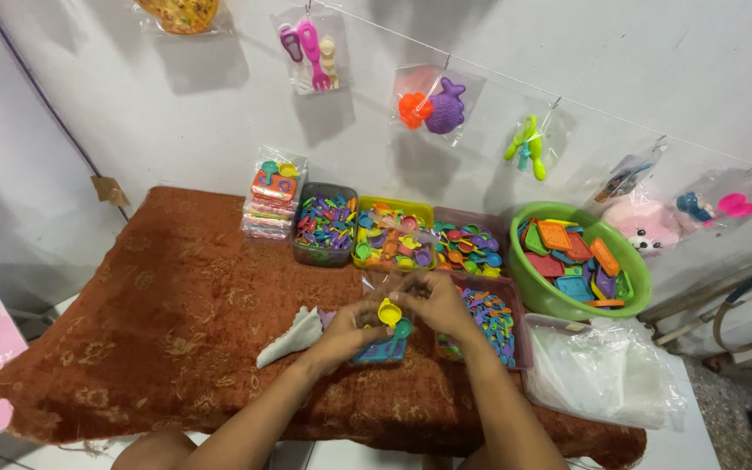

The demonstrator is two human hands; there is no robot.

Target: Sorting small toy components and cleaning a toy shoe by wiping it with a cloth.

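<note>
While both forearms angle inward, left hand [347,329] and right hand [433,300] pinch small toy spoons [391,315] in a closed grip.

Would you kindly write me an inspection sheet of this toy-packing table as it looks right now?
Surface: brown patterned cloth covers the table.
Job's things: yellow toy scoop and teal piece held over a blue toy.
Clutter: trays of small plastic toys; green basin of flat pieces; clear bags; white cloth.
Grippers: left hand and right hand both pinch toys.
Cables: hose at right.
Surroundings: bagged toys hang on the white wall.
</note>
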